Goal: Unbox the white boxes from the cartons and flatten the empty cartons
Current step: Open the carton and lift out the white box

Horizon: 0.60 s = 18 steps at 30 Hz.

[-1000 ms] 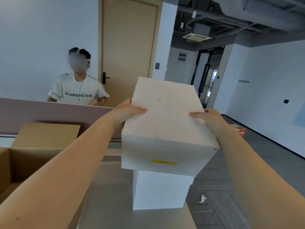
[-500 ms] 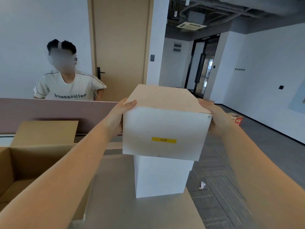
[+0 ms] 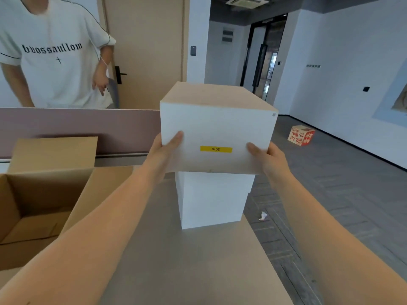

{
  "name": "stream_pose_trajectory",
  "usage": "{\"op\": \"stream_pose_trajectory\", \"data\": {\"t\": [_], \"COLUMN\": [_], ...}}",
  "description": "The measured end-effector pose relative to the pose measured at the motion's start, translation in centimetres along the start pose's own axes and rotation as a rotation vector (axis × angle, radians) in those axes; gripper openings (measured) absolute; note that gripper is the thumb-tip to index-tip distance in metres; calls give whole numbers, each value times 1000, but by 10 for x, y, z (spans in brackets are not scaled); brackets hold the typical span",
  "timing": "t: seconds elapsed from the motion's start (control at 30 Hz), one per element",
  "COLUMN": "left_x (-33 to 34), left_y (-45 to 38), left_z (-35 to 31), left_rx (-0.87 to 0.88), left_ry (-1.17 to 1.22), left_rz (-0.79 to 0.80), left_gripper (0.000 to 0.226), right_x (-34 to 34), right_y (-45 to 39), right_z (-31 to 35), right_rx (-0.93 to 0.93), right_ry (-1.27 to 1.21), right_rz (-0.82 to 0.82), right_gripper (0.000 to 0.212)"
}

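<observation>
Both hands grip the white box [image 3: 217, 128] between them: left hand [image 3: 164, 150] and right hand [image 3: 267, 158] clasp its lower corners. Beneath the grip stands the lower white box [image 3: 212, 200], seemingly touching.

Yellow label [image 3: 216, 149] on white box [image 3: 217, 128]: "S018", upside down; T-shirt [image 3: 52, 62]: "bvossaullom".

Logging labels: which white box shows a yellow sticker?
The upper white box, held by both hands; its yellow sticker faces the camera. The lower white box shows none.
</observation>
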<state>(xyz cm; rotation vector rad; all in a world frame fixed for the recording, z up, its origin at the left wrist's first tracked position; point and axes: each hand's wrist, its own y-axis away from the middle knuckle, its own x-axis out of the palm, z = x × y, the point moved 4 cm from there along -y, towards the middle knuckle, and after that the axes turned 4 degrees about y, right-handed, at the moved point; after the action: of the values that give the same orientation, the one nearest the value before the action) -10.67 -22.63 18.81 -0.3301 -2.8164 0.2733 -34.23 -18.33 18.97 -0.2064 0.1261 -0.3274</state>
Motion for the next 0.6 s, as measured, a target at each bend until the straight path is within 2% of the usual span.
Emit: {"op": "stream_pose_trajectory", "data": {"t": [0.07,0.23,0.27,0.33,0.37,0.4,0.47,0.6], "left_x": [3,23,26,31,32,33,34,38], "left_y": [-6,-25,-29,-36,-39,-41,-42,-45], "left_z": [5,15,18,25,27,30,34,41], "left_rx": [1,36,42,68,86,101,105,48], "left_ry": [-3,-46,-52,-81,-94,-103,-100,-34], "left_rz": [-80,-168,-187,-218,-235,-259,-315,-422], "left_gripper": [40,34,35,38,40,44,46,30], "right_x": [-4,-14,-15,-15,-16,-16,-16,-16], "right_y": [-9,-41,-48,-57,-60,-65,-74,-83], "right_z": [-4,-12,-13,-15,-17,-20,-28,-35], "right_rx": [-6,-40,-61,-83,-72,-59,-54,-45], "right_ry": [-37,-85,-96,-84,-86,-108,-150,-165], "right_rz": [-13,55,93,161,173,179,170,158], "right_gripper": [17,26,37,82,93,88,58,48]}}
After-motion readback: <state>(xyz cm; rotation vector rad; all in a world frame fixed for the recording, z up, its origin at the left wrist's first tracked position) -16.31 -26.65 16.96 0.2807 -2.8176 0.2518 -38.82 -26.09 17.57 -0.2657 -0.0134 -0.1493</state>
